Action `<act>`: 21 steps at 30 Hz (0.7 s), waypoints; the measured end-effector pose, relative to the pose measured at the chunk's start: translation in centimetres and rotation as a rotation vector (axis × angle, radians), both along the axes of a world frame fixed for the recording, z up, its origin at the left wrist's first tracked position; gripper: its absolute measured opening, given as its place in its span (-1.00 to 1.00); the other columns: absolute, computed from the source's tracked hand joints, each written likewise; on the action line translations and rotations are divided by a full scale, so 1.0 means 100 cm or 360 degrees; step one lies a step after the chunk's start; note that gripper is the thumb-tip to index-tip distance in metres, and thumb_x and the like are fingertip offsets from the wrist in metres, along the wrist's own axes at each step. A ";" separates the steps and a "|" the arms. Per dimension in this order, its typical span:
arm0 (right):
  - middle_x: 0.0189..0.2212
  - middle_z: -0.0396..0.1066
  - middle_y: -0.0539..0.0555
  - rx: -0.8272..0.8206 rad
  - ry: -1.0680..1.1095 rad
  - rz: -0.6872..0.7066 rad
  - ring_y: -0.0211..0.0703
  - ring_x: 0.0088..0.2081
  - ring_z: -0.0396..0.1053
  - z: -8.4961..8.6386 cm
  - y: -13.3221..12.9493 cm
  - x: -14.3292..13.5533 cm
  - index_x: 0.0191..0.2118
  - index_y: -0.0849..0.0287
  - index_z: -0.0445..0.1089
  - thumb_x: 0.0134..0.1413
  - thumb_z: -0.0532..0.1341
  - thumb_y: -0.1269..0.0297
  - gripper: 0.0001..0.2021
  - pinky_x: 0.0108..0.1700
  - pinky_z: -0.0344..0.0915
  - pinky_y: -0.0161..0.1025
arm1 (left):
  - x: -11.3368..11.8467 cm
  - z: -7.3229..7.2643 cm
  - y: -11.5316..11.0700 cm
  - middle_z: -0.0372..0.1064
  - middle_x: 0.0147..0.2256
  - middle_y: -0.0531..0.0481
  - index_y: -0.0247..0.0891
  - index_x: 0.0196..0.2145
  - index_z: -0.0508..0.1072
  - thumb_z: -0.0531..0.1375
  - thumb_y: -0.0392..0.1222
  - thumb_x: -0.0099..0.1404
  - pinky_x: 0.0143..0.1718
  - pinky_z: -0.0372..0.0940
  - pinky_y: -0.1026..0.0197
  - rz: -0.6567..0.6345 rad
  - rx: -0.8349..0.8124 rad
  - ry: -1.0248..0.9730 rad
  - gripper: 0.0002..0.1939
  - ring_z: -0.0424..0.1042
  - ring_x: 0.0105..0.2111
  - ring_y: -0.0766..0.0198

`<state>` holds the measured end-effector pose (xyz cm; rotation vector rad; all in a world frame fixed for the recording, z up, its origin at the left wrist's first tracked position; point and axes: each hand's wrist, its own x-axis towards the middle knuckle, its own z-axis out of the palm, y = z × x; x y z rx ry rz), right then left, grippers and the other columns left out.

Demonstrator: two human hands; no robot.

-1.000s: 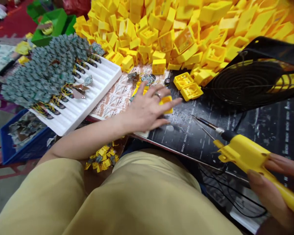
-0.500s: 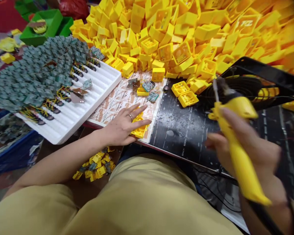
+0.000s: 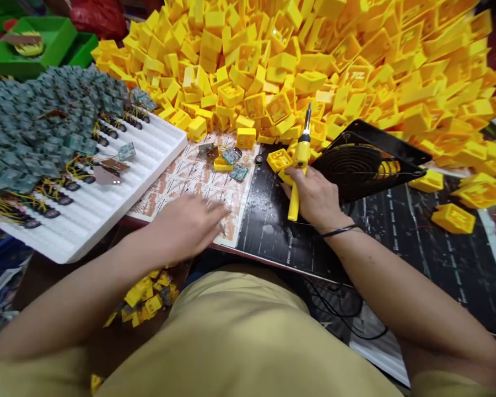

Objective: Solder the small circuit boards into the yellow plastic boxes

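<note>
My right hand [image 3: 318,193] is wrapped round a yellow-handled soldering iron [image 3: 301,151], its metal tip pointing up and away from me. A thin wire runs near that wrist. Just left of the iron, two open yellow plastic housings [image 3: 279,160] lie on the black mat, one partly covered by the hand. My left hand [image 3: 190,226], smeared by motion, is over the printed sheet [image 3: 173,182] near the front edge; whether it holds anything is hidden. Beyond it lie small green circuit boards [image 3: 238,172] with wires and a small round black part [image 3: 258,160].
A big heap of yellow housings [image 3: 248,60] fills the back. At left, a white ribbed foam tray [image 3: 140,165] bears many wired circuit boards [image 3: 45,121]. A black fan [image 3: 359,165] leans right of my right hand. Green boxes [image 3: 53,33] stand at back left.
My right hand has brought the soldering iron left and away from me, beside the fan. My left hand has shifted slightly, and the yellow housing under it no longer shows. The view has turned right.
</note>
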<state>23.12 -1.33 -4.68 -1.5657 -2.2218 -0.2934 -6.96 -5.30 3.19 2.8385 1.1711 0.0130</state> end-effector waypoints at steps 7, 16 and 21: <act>-0.08 0.44 0.15 -0.0005 0.0193 0.0259 -0.05 -0.10 0.45 0.014 -0.063 0.024 0.08 0.12 0.20 0.22 0.19 0.26 -0.66 -0.09 0.41 -0.10 | 0.150 -0.044 0.124 0.35 0.12 -0.38 -0.49 0.27 0.21 0.12 -0.10 0.33 0.18 0.10 -0.24 0.0195 0.0102 -0.0200 -0.37 0.29 0.15 -0.22; -0.18 0.48 0.08 -0.0026 0.0287 0.0332 -0.09 -0.17 0.48 0.007 -0.097 0.027 0.11 0.08 0.17 0.17 0.26 0.34 -0.59 -0.16 0.41 -0.17 | 0.078 -0.020 0.070 0.10 0.33 -0.01 0.14 0.06 0.46 0.15 -0.57 0.02 0.20 0.14 -0.14 -0.0879 -0.0428 0.0016 -0.26 0.11 0.30 -0.07; -0.36 0.44 0.12 0.0060 0.0140 0.0233 0.00 -0.30 0.44 0.017 -0.096 0.021 0.04 0.19 0.28 0.09 0.33 0.07 -0.54 -0.32 0.31 -0.14 | 0.070 -0.031 0.017 0.17 0.25 -0.31 -0.19 0.19 0.36 0.18 -0.05 0.29 0.14 0.22 -0.21 -0.0214 -0.0067 -0.0457 -0.47 0.21 0.21 -0.16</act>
